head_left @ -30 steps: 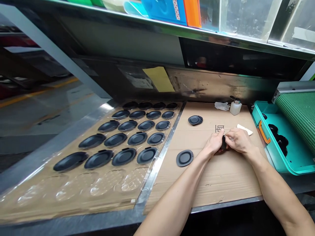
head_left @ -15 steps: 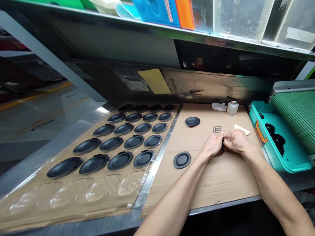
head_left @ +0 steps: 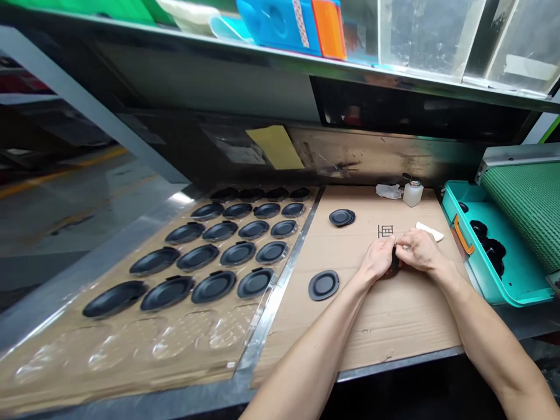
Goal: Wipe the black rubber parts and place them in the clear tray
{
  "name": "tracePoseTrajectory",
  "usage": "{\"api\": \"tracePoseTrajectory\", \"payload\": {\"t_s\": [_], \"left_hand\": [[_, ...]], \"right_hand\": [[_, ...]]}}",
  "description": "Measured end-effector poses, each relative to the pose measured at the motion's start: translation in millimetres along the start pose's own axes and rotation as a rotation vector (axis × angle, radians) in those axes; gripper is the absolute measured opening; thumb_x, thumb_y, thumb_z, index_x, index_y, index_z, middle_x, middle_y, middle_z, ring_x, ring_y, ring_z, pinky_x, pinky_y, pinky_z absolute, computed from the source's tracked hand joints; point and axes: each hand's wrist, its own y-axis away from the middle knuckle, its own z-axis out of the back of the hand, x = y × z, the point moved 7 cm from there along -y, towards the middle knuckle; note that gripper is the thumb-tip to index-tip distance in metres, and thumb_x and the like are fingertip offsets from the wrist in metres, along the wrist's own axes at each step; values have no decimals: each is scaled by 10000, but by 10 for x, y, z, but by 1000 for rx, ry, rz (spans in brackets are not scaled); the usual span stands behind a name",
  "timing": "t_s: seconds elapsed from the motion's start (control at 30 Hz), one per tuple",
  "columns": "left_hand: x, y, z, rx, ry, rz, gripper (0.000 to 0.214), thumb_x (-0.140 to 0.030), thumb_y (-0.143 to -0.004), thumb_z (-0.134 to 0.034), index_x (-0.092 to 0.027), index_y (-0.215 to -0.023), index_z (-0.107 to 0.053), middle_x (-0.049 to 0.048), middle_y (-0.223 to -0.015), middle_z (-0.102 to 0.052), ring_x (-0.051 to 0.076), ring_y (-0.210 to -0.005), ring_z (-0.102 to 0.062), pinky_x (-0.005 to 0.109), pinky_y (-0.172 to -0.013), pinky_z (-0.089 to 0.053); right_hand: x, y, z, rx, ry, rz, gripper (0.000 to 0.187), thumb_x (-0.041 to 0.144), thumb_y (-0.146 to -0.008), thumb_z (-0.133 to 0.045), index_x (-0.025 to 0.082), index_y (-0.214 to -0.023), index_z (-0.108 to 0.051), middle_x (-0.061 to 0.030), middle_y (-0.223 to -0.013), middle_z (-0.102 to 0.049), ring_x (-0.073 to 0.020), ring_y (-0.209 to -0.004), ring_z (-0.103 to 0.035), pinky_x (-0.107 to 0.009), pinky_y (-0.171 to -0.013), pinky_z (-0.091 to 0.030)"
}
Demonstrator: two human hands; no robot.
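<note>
My worktop [head_left: 398,360] carries a cardboard sheet [head_left: 385,326], with a clear tray of black rubber discs [head_left: 175,344] off to the left. Between my hands sits a small dark rubber disc [head_left: 396,259], mostly hidden, its long axis hard to tell. My left hand [head_left: 376,261] and right hand [head_left: 420,251] both pinch it closed, neither clearly nearer

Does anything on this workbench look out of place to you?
One black disc lies alone on the cardboard, off the clear plastic tray. It stands out because the tray's front pockets are empty while the rows behind hold discs.
</note>
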Motion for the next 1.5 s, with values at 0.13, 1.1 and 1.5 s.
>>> {"api": "tracePoseTrajectory", "payload": {"t_s": [0.13, 1.1, 1.5], "left_hand": [[22, -8, -7, 0, -29, 13, 676, -633, -949, -352, -166, -537, -615, 68, -498, -618, 139, -380, -502, 260, -423, -373], [-11, 1, 291, 84, 1186, 273, 526, -458, -1020, -292, -81, -1086, -652, 133, -811, -692, 160, -555, -607, 236, -455, -484], [-245, 73, 295, 50, 840, -67, 647, -549, -855, -684, -191, -1371, -529, 128, -1113, -697, 195, -859, -691, 256, -645, -515]], "right_hand": [[-39, 14, -11, 55, 8, -75, 259, 213, -821, -567, 205, -566, -611, -12, -609, -638, -150, -654, -514, -267, -638, -311], [-186, -2, -271, 79, -42, -174, 245, 299, -889, -524, 244, -874, -763, -17, -867, -753, -176, -787, -651, -261, -698, -387], [-216, -14, -302, 108, -73, -184, 260, 313, -907, -512, 232, -932, -759, -36, -908, -754, -189, -819, -660, -263, -707, -405]]}}
